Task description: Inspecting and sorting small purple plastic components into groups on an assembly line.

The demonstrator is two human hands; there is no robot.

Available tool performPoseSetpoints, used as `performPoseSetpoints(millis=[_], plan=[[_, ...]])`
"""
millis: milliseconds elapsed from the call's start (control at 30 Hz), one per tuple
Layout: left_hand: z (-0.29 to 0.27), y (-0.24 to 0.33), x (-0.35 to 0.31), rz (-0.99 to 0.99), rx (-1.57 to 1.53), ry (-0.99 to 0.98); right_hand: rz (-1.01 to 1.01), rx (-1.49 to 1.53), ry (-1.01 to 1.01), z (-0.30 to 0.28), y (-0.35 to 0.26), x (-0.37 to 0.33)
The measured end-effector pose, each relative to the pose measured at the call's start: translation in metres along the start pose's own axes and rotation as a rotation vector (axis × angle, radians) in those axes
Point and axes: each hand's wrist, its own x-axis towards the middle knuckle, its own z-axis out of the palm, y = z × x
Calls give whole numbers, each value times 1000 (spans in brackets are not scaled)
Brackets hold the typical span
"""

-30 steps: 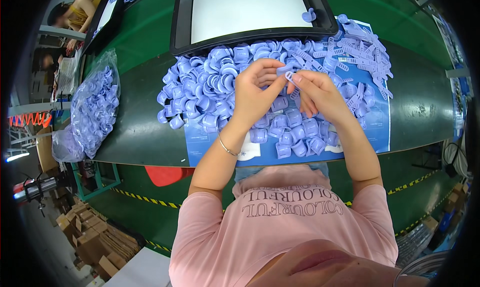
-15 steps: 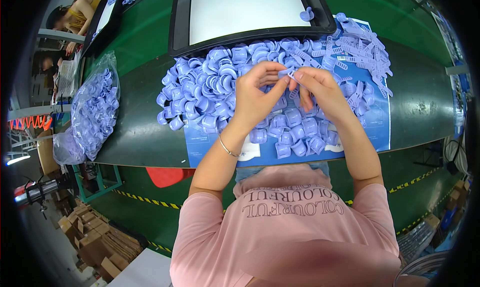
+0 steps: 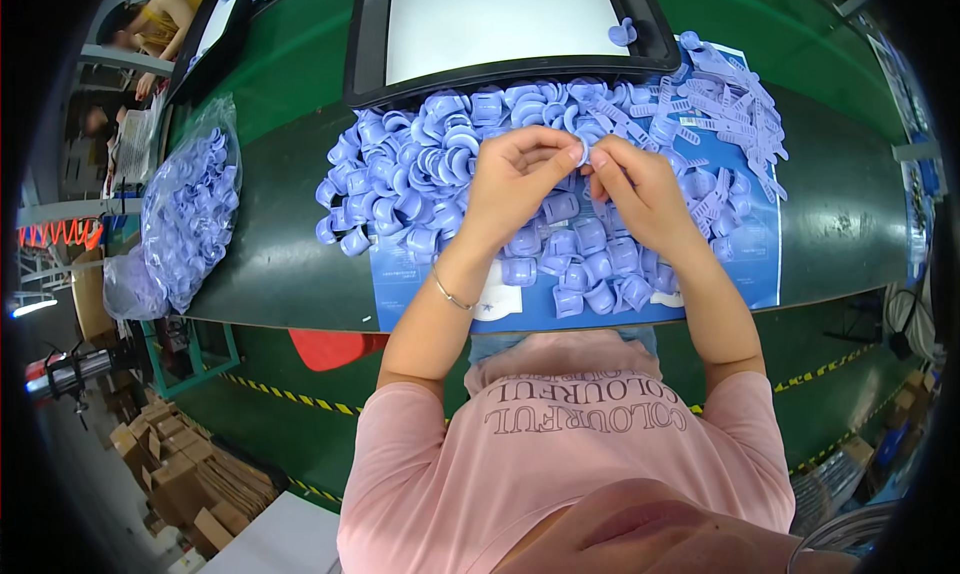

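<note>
Fingertips together over the heap, my left hand (image 3: pixel 515 179) and my right hand (image 3: pixel 645 192) pinch a small lavender plastic part (image 3: pixel 584 152) between them. Fingers hide most of that part, so its full shape cannot be made out. Around and beneath my hands lie many curved lavender plastic pieces (image 3: pixel 400 169), cup-like with a rounded lip. Beyond my right hand is a pile of flat slotted lavender plastic straps (image 3: pixel 735 104). Some curved pieces (image 3: pixel 600 264) rest nearer to me on a blue printed sheet (image 3: pixel 755 269).
A black-rimmed tray (image 3: pixel 362 49) with a white base stands behind the heap, one lavender piece (image 3: pixel 622 34) in its right corner. At the left, a clear bag (image 3: pixel 190 219) of similar pieces sits on the dark table (image 3: pixel 290 214). Another person (image 3: pixel 165 24) works far left.
The part between my fingertips has turned, and more of it is covered. My right-hand fingers have curled in closer. The whole view has shifted slightly.
</note>
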Motion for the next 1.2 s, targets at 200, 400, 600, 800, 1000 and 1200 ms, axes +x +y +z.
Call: performPoseSetpoints(millis=[200,400,600,800,1000,1200], plan=[[5,-3,2,384,652,10,-253,-293,140,2,0,3],[6,1,1,571,816,-9,-211,-88,213,3,-3,7],[2,-2,3,579,842,110,-209,3,114,2,2,7],[13,8,-1,608,764,125,-379,-207,106,-5,4,5],[4,6,1,373,675,-32,-183,77,199,-8,7,0],[5,2,-1,393,791,-21,-237,-39,360,-5,4,10]])
